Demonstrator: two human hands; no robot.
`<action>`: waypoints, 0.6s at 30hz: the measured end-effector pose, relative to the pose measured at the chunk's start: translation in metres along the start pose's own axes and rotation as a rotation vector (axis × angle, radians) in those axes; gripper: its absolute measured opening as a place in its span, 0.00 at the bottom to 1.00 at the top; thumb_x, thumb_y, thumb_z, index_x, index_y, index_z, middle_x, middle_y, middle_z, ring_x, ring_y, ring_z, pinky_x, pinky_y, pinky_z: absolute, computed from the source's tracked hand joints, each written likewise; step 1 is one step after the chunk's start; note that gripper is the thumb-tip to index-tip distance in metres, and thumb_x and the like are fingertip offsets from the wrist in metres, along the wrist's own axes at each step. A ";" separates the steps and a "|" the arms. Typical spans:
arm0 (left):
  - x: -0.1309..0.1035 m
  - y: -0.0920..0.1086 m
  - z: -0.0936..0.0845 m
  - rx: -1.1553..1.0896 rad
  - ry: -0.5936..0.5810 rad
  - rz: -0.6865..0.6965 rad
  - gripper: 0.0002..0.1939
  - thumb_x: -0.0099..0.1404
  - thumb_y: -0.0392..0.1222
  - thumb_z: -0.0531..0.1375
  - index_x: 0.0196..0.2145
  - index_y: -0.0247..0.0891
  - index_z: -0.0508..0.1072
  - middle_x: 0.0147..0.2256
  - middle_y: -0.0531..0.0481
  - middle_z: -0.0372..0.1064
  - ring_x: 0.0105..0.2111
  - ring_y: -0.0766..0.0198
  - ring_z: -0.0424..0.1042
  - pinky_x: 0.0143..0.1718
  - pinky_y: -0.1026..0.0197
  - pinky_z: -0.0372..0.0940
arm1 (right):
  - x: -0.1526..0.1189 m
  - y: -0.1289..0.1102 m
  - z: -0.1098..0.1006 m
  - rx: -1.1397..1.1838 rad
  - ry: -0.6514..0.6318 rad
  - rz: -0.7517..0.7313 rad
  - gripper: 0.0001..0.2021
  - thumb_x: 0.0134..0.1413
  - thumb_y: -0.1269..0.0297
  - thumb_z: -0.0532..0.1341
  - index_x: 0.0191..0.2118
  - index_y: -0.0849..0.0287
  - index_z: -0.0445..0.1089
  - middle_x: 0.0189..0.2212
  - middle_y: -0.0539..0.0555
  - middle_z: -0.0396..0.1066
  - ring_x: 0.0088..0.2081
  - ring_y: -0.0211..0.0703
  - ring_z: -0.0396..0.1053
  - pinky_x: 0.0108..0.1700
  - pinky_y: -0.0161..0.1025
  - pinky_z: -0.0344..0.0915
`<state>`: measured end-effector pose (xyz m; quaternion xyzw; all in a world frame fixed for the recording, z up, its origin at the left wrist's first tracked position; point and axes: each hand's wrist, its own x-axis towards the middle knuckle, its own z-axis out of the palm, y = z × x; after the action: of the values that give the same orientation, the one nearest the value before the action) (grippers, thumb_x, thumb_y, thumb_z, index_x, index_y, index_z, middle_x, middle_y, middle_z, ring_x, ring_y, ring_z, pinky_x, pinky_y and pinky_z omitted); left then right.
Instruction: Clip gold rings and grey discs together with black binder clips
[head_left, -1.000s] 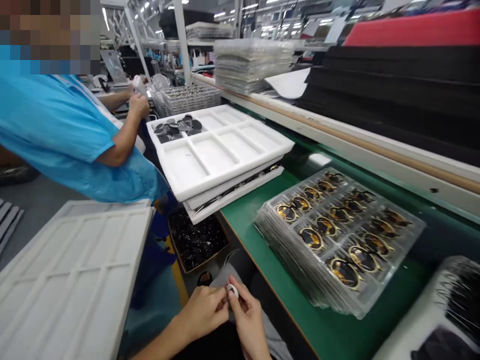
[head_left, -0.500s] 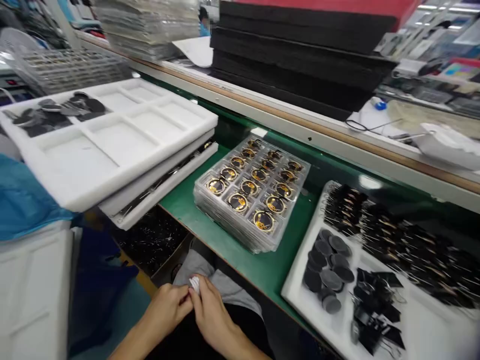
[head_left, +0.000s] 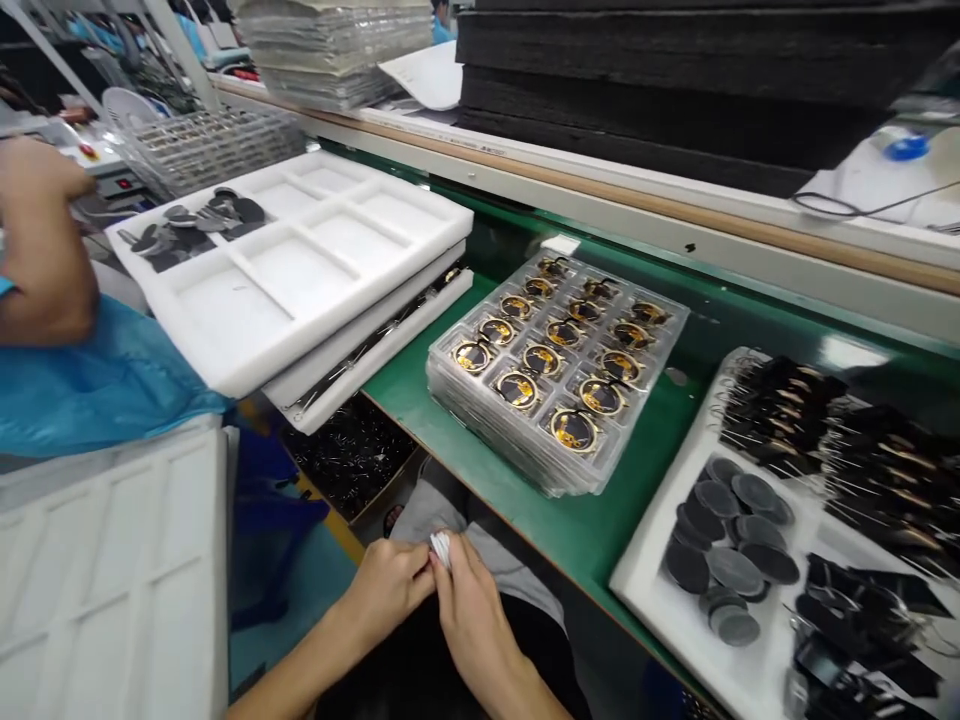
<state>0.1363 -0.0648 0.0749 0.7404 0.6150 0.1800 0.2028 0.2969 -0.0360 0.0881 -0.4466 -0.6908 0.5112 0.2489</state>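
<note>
Over my lap, below the table's front edge, both hands are close together with their fingertips meeting. My right hand (head_left: pixel 472 610) is closed around a small white ridged bundle (head_left: pixel 441 548); its exact kind is too small to tell. My left hand (head_left: pixel 390 582) has its fingers pinched against the right thumb beside the bundle, and what lies between them is hidden. Beyond my hands, on the green table (head_left: pixel 517 510), stands a stack of clear plastic trays (head_left: pixel 517 445). Its top tray holds several round black-and-gold watch parts (head_left: pixel 574 430) in compartments.
At right, a white foam tray (head_left: pixel 652 570) holds dark discs (head_left: pixel 735 570) and black pieces. A compartmented foam tray (head_left: pixel 225 350) with discs lies at left over another tray. A co-worker's arm (head_left: pixel 45 240) is far left. Black foam sheets (head_left: pixel 637 120) are stacked behind.
The view has turned left, so things sit further right. A co-worker's arm has come into view at the left. My hands keep the white bundle between them, nearly unchanged.
</note>
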 end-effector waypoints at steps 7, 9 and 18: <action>0.001 -0.011 -0.013 0.029 -0.156 0.021 0.09 0.63 0.34 0.58 0.25 0.37 0.69 0.22 0.53 0.71 0.20 0.68 0.65 0.25 0.60 0.43 | 0.018 0.011 0.006 0.060 -0.149 0.011 0.12 0.73 0.58 0.47 0.49 0.54 0.64 0.45 0.56 0.68 0.49 0.48 0.68 0.51 0.44 0.63; 0.003 -0.014 -0.014 0.004 -0.170 -0.030 0.09 0.63 0.35 0.58 0.25 0.37 0.69 0.23 0.52 0.72 0.21 0.67 0.66 0.26 0.60 0.44 | 0.025 0.012 0.009 0.056 -0.186 0.004 0.12 0.73 0.58 0.47 0.50 0.55 0.64 0.47 0.57 0.68 0.51 0.49 0.68 0.54 0.45 0.63; -0.001 -0.024 -0.020 -0.418 -0.289 -0.108 0.23 0.77 0.48 0.46 0.31 0.37 0.73 0.22 0.53 0.70 0.24 0.68 0.68 0.34 0.66 0.59 | 0.038 0.010 0.001 0.092 -0.289 -0.006 0.15 0.72 0.55 0.49 0.36 0.56 0.65 0.35 0.52 0.70 0.39 0.44 0.69 0.42 0.38 0.63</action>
<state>0.1055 -0.0607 0.0793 0.6665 0.5677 0.1844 0.4466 0.2821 -0.0027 0.0745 -0.3543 -0.6967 0.6006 0.1687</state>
